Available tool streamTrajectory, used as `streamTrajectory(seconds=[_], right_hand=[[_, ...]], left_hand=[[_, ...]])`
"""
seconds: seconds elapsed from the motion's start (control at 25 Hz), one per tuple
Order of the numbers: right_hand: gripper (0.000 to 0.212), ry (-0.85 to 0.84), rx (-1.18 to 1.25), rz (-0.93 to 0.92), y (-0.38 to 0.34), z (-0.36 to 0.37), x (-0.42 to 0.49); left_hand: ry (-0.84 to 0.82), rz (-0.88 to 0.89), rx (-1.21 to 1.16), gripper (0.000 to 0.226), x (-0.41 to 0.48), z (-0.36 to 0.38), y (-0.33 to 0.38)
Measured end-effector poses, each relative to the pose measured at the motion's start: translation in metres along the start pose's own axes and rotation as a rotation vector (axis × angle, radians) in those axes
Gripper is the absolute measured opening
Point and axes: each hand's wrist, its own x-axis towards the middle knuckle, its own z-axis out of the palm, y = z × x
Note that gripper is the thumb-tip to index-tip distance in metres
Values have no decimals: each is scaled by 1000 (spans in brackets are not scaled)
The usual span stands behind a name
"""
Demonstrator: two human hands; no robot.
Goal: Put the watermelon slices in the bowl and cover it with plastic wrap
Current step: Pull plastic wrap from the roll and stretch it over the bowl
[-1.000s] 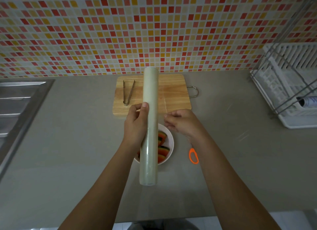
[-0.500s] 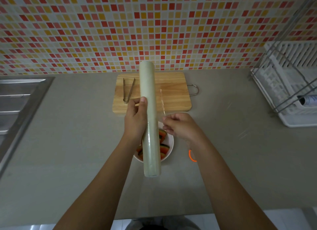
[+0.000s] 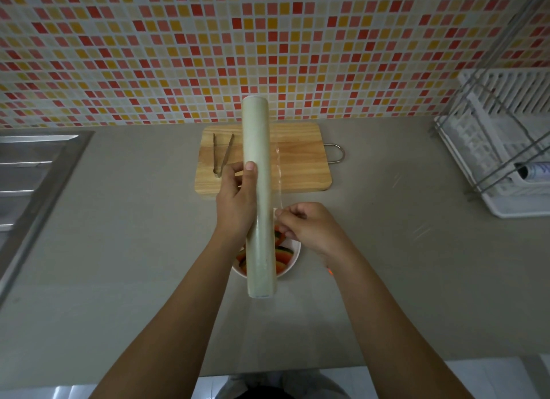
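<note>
A long pale roll of plastic wrap (image 3: 258, 148) is held upright-lengthwise above the counter, my left hand (image 3: 235, 202) gripping its middle. My right hand (image 3: 306, 226) pinches the loose clear edge of the wrap (image 3: 278, 172), which is peeled a short way off the roll's right side. Under the roll and my hands sits a white bowl (image 3: 293, 263) holding watermelon slices (image 3: 284, 254), mostly hidden by the roll.
A wooden cutting board (image 3: 300, 160) with metal tongs (image 3: 221, 154) lies behind the bowl. A steel sink (image 3: 32, 178) is at the left, a white dish rack (image 3: 503, 148) at the right. A sliver of an orange object (image 3: 329, 270) peeks out beside my right wrist.
The roll has risen and shifted slightly away from me. My right hand has drawn the wrap's free edge a little off the roll, and now covers most of the orange object.
</note>
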Motion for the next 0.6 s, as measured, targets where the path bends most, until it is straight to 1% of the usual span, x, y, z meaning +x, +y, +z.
streamTrajectory(seconds=[0.08,0.16,0.2,0.28,0.32,0.4,0.48,0.6], right_hand=[[16,27,-26,2,1,-2,1],[17,38,87,47,3,1,-1],[20,37,147,71,4,4,-4],[31,57,125,60,10,11,-8],[31,75,88,37,14,14,-9],[19,103,60,-10,17,15,-11],[12,94,67,-33,16,13,-10],[14,105,-9,-72,13,11,-11]], left_hand=[[2,5,-1,18,0,0,1],[9,17,-6,22,-2,3,2],[15,22,-8,25,-2,5,2],[31,31,-5,30,-2,7,4],[37,34,-2,30,-2,7,5],[40,33,-1,29,-1,8,8],[48,0,-27,33,0,7,10],[45,-121,-56,45,0,7,11]])
